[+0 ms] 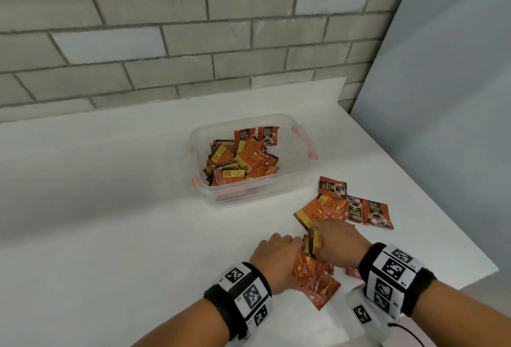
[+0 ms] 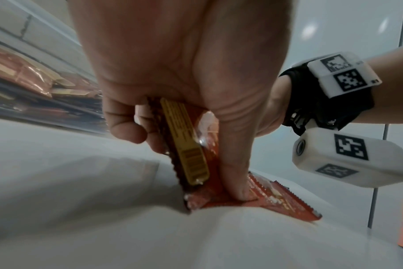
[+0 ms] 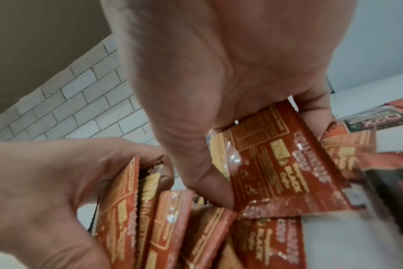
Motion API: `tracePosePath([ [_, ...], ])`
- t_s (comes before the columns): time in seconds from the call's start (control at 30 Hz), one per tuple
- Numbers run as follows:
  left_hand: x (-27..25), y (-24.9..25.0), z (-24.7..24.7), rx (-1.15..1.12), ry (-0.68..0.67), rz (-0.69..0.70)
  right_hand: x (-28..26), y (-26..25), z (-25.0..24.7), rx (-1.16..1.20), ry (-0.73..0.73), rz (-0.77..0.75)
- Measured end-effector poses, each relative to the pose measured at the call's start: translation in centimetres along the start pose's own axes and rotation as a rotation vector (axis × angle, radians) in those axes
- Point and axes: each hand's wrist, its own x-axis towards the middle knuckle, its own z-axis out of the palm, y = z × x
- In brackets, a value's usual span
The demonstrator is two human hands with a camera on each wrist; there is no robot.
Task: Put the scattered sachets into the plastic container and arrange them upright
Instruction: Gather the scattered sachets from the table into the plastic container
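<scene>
The left hand (image 1: 273, 252) clamps a stack of glossy, serrated-edged red sachets (image 2: 191, 151) on edge, thumb pressing one flat on the white counter (image 1: 110, 236); the right hand (image 1: 340, 241) pinches one sachet (image 3: 276, 163), its back reading "BLACK" only in the right wrist view; beyond it lie loose sachets (image 1: 356, 208) marked "D2X"; farther off, the clear plastic container (image 1: 290, 180) holds more, mostly lying jumbled.

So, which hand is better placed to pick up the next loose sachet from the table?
Right hand: it already lies on the loose sachets. The left hand is full with a gathered bundle.
</scene>
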Motion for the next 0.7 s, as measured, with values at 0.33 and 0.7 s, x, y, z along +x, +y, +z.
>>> tracePosePath([
  [0.33,-3.4,-4.6,-6.5,-0.760,0.232,-0.165,-0.3,-0.3,-5.8,0.322,0.017,-0.040],
  [0.7,0.1,-11.5,-16.5,-0.992,0.679,-0.528,8.1,-8.7,-13.7,0.694,0.397,-0.145],
])
